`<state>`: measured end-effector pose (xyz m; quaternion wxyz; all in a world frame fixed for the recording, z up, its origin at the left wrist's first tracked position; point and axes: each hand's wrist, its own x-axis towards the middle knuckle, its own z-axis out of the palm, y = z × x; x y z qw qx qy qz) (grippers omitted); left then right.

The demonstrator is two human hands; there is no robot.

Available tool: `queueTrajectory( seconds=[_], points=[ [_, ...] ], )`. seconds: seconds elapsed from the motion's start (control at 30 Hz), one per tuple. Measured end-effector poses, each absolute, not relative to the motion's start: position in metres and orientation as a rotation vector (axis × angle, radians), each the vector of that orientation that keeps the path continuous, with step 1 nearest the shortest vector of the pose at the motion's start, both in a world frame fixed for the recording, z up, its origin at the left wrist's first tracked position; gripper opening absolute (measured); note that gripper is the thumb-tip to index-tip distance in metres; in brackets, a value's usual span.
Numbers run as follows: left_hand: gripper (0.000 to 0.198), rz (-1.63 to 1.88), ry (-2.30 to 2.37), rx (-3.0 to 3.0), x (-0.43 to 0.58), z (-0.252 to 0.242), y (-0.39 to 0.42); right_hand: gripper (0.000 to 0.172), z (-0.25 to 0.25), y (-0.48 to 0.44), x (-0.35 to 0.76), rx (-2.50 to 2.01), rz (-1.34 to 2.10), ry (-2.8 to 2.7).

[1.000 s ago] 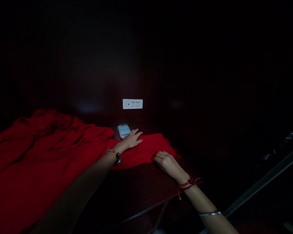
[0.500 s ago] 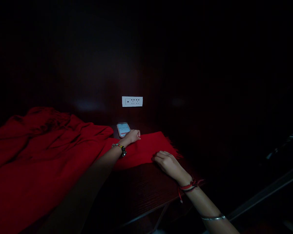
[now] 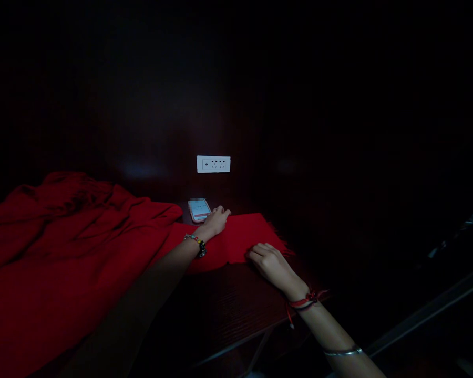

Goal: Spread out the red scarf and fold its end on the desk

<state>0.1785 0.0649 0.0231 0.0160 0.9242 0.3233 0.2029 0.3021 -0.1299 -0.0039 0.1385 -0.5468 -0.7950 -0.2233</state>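
Observation:
A red fringed shawl (image 3: 247,231) lies with one flat end on the dark tabletop, while the rest is heaped loosely to the left. At the far edge of that flat end, my left hand (image 3: 216,221) rests with its fingers somewhat apart, close to a phone (image 3: 199,209). My right hand (image 3: 267,261) lies at the near edge with fingers curled over the cloth; its thumb is hidden. The phone lies face up with its screen lit, partly behind my left hand.
A white socket panel (image 3: 213,164) is set in the dark wall behind the phone. The dark wooden tabletop (image 3: 220,304) has its front edge below my hands. A pale rail (image 3: 429,312) slants across the lower right. Much of the surroundings is too dark to make out.
My left hand has shifted slightly to the right and its fingers have spread from a more closed shape. My right hand has stayed in place on the shawl.

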Motion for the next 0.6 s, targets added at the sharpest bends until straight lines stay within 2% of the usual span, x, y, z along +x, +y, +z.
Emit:
queueTrajectory(
  seconds=[0.1, 0.23, 0.6],
  points=[
    [0.041, 0.625, 0.871, 2.895, 0.172, 0.006, 0.045, 0.015, -0.003, -0.130, 0.301, -1.606, -0.632, -2.292],
    [0.049, 0.251, 0.626, 2.888, 0.154, -0.005, 0.026, 0.016, -0.004, -0.129, 0.302, -1.608, -0.637, -2.291],
    [0.061, 0.021, 0.743, 2.886, 0.100, 0.002, -0.007, 0.017, -0.004, -0.130, 0.303, -1.595, -0.580, -2.276]
  ],
)
